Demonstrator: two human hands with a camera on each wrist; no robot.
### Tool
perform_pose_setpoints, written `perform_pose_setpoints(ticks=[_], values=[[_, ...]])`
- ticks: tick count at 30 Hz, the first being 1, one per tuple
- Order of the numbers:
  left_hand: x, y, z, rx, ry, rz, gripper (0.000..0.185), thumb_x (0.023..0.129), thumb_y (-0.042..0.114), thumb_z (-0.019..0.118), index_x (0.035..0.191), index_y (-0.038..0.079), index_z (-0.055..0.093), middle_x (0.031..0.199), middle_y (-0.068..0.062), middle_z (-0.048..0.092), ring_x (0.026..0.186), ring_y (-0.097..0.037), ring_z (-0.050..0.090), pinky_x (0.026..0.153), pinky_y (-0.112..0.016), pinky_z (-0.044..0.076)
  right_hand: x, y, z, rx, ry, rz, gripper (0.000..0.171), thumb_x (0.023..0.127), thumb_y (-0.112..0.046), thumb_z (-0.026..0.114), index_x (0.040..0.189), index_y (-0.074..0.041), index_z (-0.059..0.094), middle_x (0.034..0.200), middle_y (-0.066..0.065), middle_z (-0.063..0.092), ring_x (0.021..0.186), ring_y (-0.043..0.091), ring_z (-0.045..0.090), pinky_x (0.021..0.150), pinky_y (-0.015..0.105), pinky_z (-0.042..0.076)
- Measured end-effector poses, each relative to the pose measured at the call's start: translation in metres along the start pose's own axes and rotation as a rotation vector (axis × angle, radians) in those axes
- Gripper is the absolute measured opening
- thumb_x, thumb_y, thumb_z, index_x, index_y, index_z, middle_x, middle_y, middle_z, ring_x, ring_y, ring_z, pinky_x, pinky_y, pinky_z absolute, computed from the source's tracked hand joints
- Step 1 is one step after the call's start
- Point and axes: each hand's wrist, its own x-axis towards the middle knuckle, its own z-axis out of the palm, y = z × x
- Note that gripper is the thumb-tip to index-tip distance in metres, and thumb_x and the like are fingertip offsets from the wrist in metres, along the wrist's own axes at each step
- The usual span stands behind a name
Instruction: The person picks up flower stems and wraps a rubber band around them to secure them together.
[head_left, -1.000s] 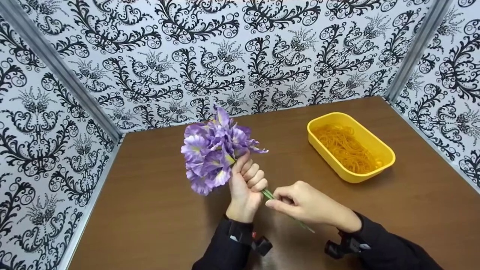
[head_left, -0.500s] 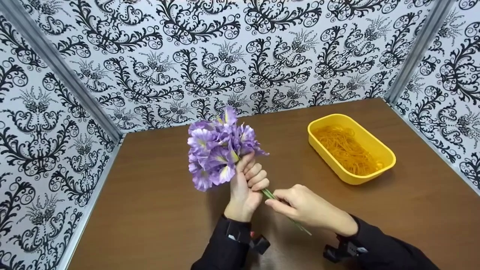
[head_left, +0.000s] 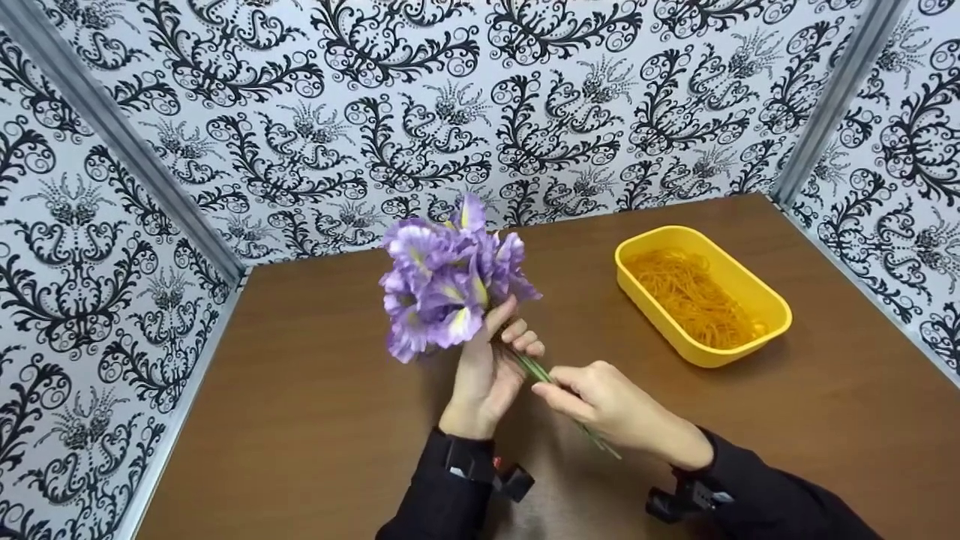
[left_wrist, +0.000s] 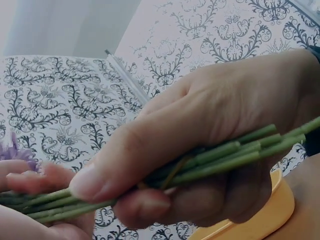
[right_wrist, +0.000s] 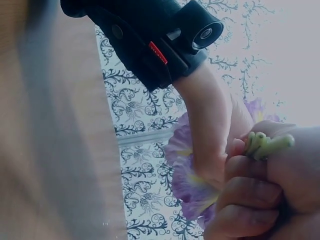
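A bunch of purple irises (head_left: 435,292) leans up and left above the table. My right hand (head_left: 611,409) grips their green stems (left_wrist: 250,150) low down, thumb on one side and curled fingers on the other. In the left wrist view a thin rubber band (left_wrist: 176,172) crosses the stems under that hand. Just below the blooms, my left hand (head_left: 487,375) has loosened fingers around the stems, which lie across its palm. The cut stem ends (right_wrist: 270,144) poke out of the right fist in the right wrist view.
A yellow plastic tub (head_left: 772,322) stands at the right of the brown table (head_left: 300,420), with many amber rubber bands (head_left: 694,300) inside. Patterned black-and-white panels (head_left: 480,112) wall in the back and both sides.
The left fingers have loosened from a tight fist around the stems, baring more of them. The blooms have shifted up and slightly right, while the right hand keeps its hold nearly in place.
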Motion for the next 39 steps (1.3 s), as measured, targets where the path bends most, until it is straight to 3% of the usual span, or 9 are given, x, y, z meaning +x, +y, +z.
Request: perform_pose_setpoints(ticks=[7,11,14,15,19,22,28,33,39], values=[[-0.002,0.0,0.002,0.164,-0.025,0.064,0.015,0.102,0.014,0.055,0.087,0.01,0.054,0.077,-0.001,0.051,0.076,-0.016,0.052,0.077,-0.03,0.049,0.001,0.001,-0.002,0.02,0.047,0.048,0.029,0.105,-0.021,0.059,0.077,-0.019,0.053,0.063,-0.018,0.035,0.051,-0.004,0.033,0.047,0.014,0.025],[-0.002,0.001,0.003,0.356,-0.013,0.091,0.011,0.102,0.017,0.057,0.106,0.007,0.06,0.088,-0.003,0.063,0.089,-0.022,0.059,0.088,-0.035,0.049,0.002,0.003,-0.003,-0.012,0.114,0.039,0.028,0.104,-0.017,0.06,0.076,-0.02,0.052,0.063,-0.018,0.037,0.051,-0.004,0.035,0.045,0.013,0.026],[-0.002,0.005,0.002,0.607,-0.005,0.116,0.03,0.103,0.023,0.06,0.122,0.0,0.06,0.104,-0.007,0.069,0.107,-0.025,0.061,0.097,-0.038,0.048,0.003,0.005,-0.004,-0.045,0.162,0.035,0.029,0.103,-0.016,0.061,0.076,-0.02,0.051,0.063,-0.019,0.036,0.051,-0.002,0.035,0.045,0.013,0.026],[-0.002,0.007,0.001,0.737,-0.008,0.139,0.034,0.103,0.025,0.06,0.125,-0.001,0.061,0.109,-0.006,0.069,0.111,-0.023,0.061,0.098,-0.037,0.048,0.004,0.006,-0.004,-0.058,0.173,0.035,0.03,0.103,-0.016,0.061,0.076,-0.02,0.051,0.063,-0.019,0.035,0.051,-0.002,0.035,0.046,0.013,0.025],[-0.004,0.015,-0.004,1.289,-0.018,0.221,0.032,0.104,0.035,0.057,0.104,0.005,0.066,0.084,-0.001,0.063,0.08,-0.015,0.059,0.072,-0.027,0.047,0.004,0.01,-0.003,-0.133,0.197,0.027,0.032,0.103,-0.016,0.062,0.074,-0.019,0.047,0.063,-0.018,0.031,0.051,-0.002,0.031,0.047,0.014,0.023],[-0.005,0.019,-0.008,1.547,0.009,0.244,0.038,0.105,0.044,0.053,0.087,0.011,0.06,0.072,0.003,0.052,0.064,-0.012,0.046,0.06,-0.028,0.038,0.004,0.014,0.001,-0.199,0.194,0.024,0.034,0.102,-0.017,0.063,0.072,-0.019,0.046,0.063,-0.018,0.029,0.051,-0.002,0.029,0.047,0.016,0.024],[-0.004,0.016,-0.014,1.683,0.075,0.192,0.042,0.104,0.051,0.05,0.085,0.016,0.061,0.072,0.002,0.052,0.067,-0.015,0.05,0.063,-0.032,0.042,0.004,0.02,0.014,-0.307,0.159,0.068,0.036,0.102,-0.021,0.062,0.071,-0.018,0.045,0.06,-0.016,0.026,0.05,0.004,0.031,0.046,0.022,0.028],[0.004,0.007,-0.022,1.743,0.034,0.16,0.039,0.108,0.041,0.046,0.08,0.016,0.055,0.066,0.006,0.04,0.059,-0.012,0.041,0.058,-0.029,0.037,0.002,0.023,0.022,-0.381,0.133,0.118,0.039,0.102,-0.025,0.061,0.068,-0.018,0.043,0.058,-0.013,0.024,0.048,0.008,0.032,0.043,0.027,0.029],[0.011,-0.001,-0.034,1.756,-0.017,0.149,0.036,0.109,0.032,0.047,0.078,0.014,0.053,0.064,0.006,0.036,0.056,-0.011,0.036,0.056,-0.028,0.033,0.0,0.028,0.029,-0.439,0.021,0.225,0.041,0.103,-0.033,0.058,0.067,-0.019,0.043,0.056,-0.011,0.028,0.046,0.01,0.035,0.042,0.03,0.03]])
